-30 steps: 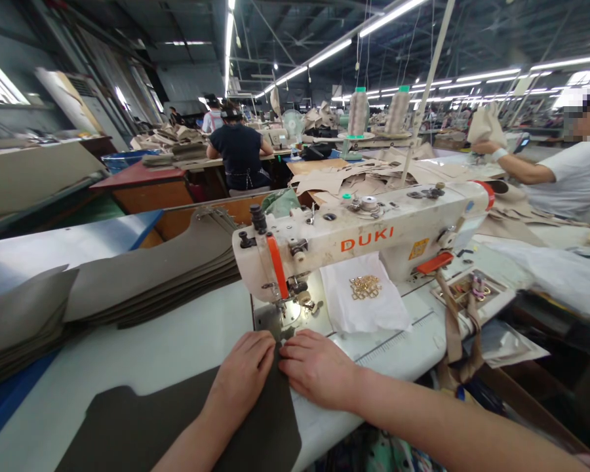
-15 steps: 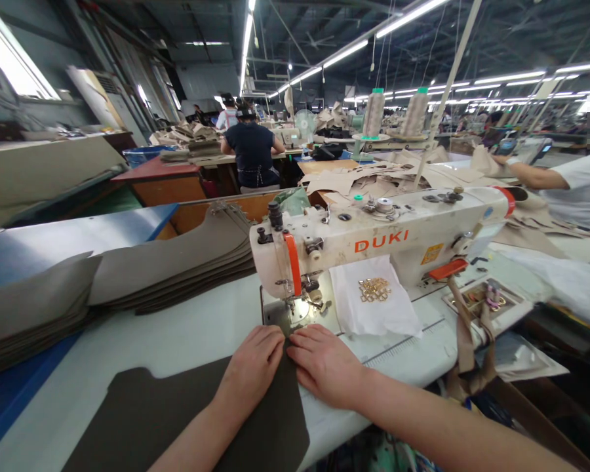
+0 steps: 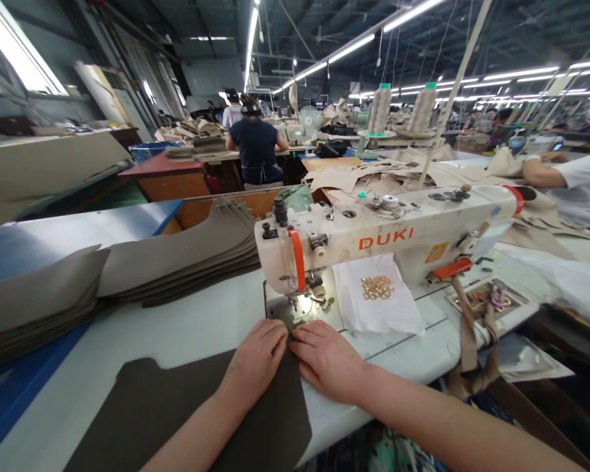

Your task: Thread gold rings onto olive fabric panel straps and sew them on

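A dark grey-brown fabric panel [image 3: 187, 400] lies on the pale sewing table in front of a white sewing machine [image 3: 334, 229]. Its far end reaches toward the metal needle plate [image 3: 302, 307], under the lit needle area. My left hand [image 3: 260, 351] has its fingers curled and pressed together on the panel's far end. Close beside it, my right hand [image 3: 324, 357] pinches the same end from the right. The fingertips of both hands nearly meet just in front of the presser foot. Whatever lies beneath the fingers is hidden.
Stacked grey panels [image 3: 187, 262] sit to the left. Gold metal rings [image 3: 377, 287] rest on a white cloth [image 3: 349, 308] beside the needle. A parts tray [image 3: 521, 307] and hanging straps [image 3: 467, 328] are at right. Co-workers [image 3: 255, 147] sit beyond, one [image 3: 575, 180] at far right.
The whole view has shifted slightly. My hands and the panel keep nearly the same place at the machine. The right-hand co-worker's arm has drawn back and bent.
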Action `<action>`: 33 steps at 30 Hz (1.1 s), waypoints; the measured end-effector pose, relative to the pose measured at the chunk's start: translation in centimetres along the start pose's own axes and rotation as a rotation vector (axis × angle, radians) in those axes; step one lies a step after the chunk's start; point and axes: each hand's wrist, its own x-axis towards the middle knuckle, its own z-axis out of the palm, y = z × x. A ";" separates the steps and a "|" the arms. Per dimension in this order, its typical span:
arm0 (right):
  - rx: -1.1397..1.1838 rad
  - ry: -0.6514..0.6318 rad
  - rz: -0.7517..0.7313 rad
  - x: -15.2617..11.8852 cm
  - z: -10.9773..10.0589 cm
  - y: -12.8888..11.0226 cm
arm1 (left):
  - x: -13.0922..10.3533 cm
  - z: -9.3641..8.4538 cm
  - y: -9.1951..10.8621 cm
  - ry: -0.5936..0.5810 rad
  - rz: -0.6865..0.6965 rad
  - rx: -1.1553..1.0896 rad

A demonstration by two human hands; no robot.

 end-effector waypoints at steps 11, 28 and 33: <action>-0.156 -0.004 -0.100 0.4 0.4 0.1 | -0.6 -0.3 0.0 -0.003 0.029 -0.008; -0.184 -0.027 -0.046 2.4 0.8 4.0 | 2.6 1.7 -2.0 0.025 0.015 -0.041; -0.182 -0.010 -0.018 2.3 1.1 4.3 | 2.7 2.1 -2.6 0.042 0.014 -0.033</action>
